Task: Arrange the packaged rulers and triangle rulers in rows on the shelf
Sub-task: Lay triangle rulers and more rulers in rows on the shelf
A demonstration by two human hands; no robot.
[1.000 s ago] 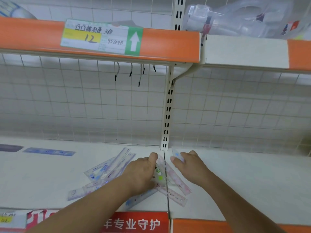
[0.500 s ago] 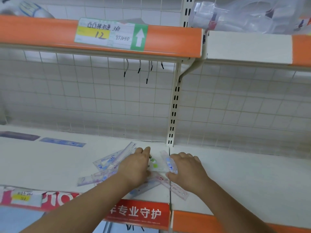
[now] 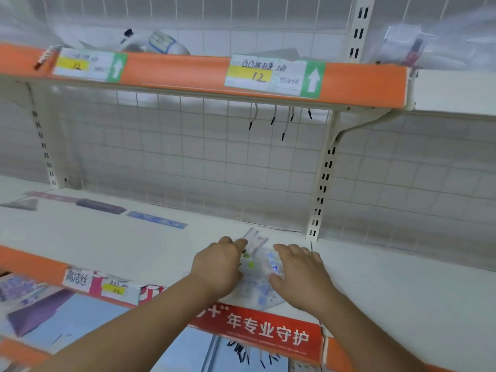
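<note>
Pressed glossy clear-plastic packaged rulers (image 3: 257,277), heaped flat at lower centre on smooth white shelf (image 3: 128,245), under right hand (image 3: 302,279), fingers straight, slightly apart; left hand (image 3: 217,267) knuckles bent, grip unclear.

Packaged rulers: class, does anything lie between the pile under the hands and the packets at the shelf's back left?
Nothing visible. The left hand and right hand touch the pile of rulers; only bare shelf separates it from the blue packet, nearest of that row.
</note>
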